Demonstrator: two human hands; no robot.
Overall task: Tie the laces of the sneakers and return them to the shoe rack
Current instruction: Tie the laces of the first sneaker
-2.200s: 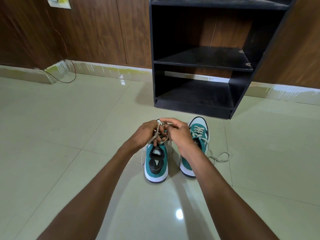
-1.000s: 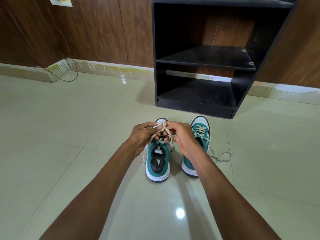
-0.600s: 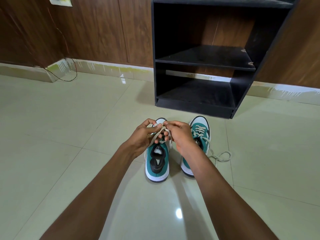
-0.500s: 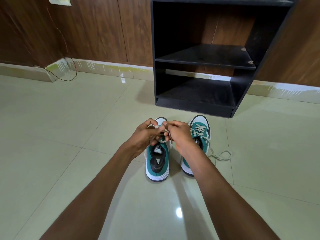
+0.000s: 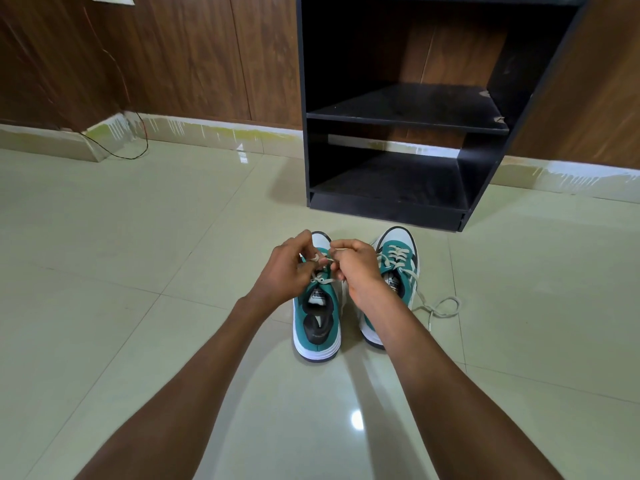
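Two teal and white sneakers stand side by side on the tiled floor, toes toward the rack. Over the left sneaker (image 5: pixel 317 327), my left hand (image 5: pixel 285 271) and my right hand (image 5: pixel 356 268) meet, each pinching part of its cream lace (image 5: pixel 320 259) above the tongue. The right sneaker (image 5: pixel 398 271) sits beside my right wrist, partly hidden by it, with its loose lace (image 5: pixel 440 308) trailing on the floor to the right. The black shoe rack (image 5: pixel 391 209) stands just beyond the shoes, both shelves bare.
Wood-panelled walls with a pale skirting run behind the rack. A thin cable (image 5: pixel 135 147) hangs down the wall and loops on the floor at the far left. Glossy cream tiles (image 5: pixel 138 237) spread to the left and right of the shoes.
My hands have stayed over the left sneaker, working its lace. The lace strands that stretched between my fingers a second ago are now bunched into my closed fingertips.
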